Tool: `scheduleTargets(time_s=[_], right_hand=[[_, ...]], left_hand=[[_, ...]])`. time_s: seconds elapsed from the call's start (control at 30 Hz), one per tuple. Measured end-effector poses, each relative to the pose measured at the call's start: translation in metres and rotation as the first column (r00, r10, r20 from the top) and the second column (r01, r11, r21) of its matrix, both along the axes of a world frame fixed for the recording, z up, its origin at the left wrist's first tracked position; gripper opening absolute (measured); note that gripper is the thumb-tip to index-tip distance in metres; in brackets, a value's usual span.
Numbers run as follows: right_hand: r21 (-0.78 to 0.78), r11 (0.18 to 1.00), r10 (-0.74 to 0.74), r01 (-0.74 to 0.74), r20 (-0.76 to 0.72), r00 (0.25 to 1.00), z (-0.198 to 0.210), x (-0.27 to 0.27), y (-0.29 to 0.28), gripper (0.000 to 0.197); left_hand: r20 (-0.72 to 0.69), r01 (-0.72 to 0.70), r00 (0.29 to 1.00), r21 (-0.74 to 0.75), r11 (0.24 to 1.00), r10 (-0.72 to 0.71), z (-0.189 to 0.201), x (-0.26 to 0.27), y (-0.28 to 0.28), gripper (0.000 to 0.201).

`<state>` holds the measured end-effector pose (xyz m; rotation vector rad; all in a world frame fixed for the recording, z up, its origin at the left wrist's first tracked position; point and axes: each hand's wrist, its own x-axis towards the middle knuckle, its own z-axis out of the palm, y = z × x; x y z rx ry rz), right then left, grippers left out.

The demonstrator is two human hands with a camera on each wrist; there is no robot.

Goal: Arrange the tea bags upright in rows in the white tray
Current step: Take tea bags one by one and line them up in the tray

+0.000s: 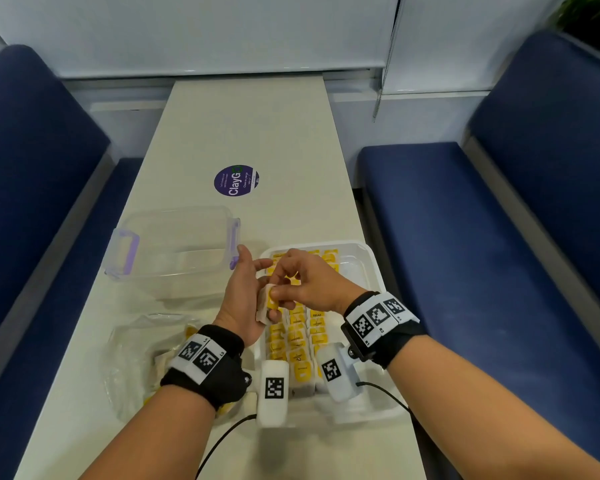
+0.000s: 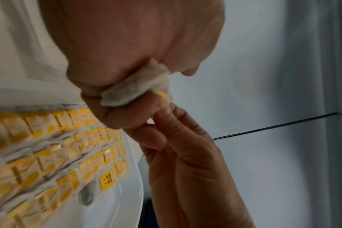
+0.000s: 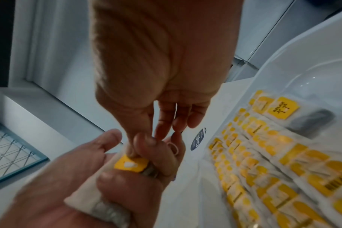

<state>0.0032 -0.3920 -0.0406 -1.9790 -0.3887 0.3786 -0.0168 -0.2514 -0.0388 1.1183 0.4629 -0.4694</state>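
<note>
Together both hands pinch soft papery tea bags, left cupping, right plucking one's glossy yellow tag.

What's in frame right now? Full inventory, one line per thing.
table: one, cream, centre, running away from the camera
white tray: one, right of centre, rows of upright yellow-tagged tea bags inside, too many to count
held tea bags: a small stack, white with yellow tags, above the tray
clear container: one, purple clips, left of the tray
plastic bag: one, clear, near left, holds more tea bags
round sticker: one, purple, mid-table
benches: two, blue, either side
left hand: grips the stack
right hand: pinches the stack's top
</note>
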Motion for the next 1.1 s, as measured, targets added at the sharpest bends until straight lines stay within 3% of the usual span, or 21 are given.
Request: scheduleTargets(time_s=[0.13, 0.33, 0.47, 0.6, 0.77, 0.97, 1.1], right_hand=[[0.031, 0.998, -0.045, 0.046, -0.038, 0.998, 0.003, 0.001, 0.0, 0.016], [-0.077, 0.987, -0.143, 0.142, -0.004, 0.99, 0.003, 0.006, -0.009, 0.008], [-0.013, 0.969, -0.246, 0.246, 0.009, 0.969, 0.0, 0.005, -0.012, 0.009], [0.062, 0.968, -0.234, 0.242, -0.113, 0.966, -0.003, 0.002, -0.016, 0.014], [0.09, 0.966, -0.227, 0.241, -0.142, 0.963, -0.002, 0.001, -0.02, 0.015], [0.11, 0.966, -0.223, 0.234, -0.107, 0.969, -0.001, 0.0, -0.022, 0.013], [0.193, 0.946, -0.236, 0.26, -0.141, 0.962, 0.001, -0.002, -0.022, 0.016]], left_hand=[[0.046, 0.132, 0.99, 0.068, 0.989, -0.135, 0.005, -0.007, -0.001, 0.055], [0.134, 0.223, 0.959, 0.196, 0.955, -0.251, 0.004, -0.011, 0.002, 0.015], [0.204, 0.198, 0.947, 0.245, 0.949, -0.25, 0.001, -0.01, 0.002, 0.018], [0.258, 0.097, 0.954, 0.21, 0.973, -0.151, -0.001, -0.008, 0.001, 0.027], [0.266, 0.066, 0.952, 0.292, 0.954, -0.148, -0.005, -0.005, 0.003, 0.003], [0.291, 0.111, 0.932, 0.335, 0.936, -0.215, -0.009, -0.004, 0.005, 0.021], [0.281, 0.071, 0.941, 0.387, 0.919, -0.19, -0.01, -0.001, 0.005, 0.001]])
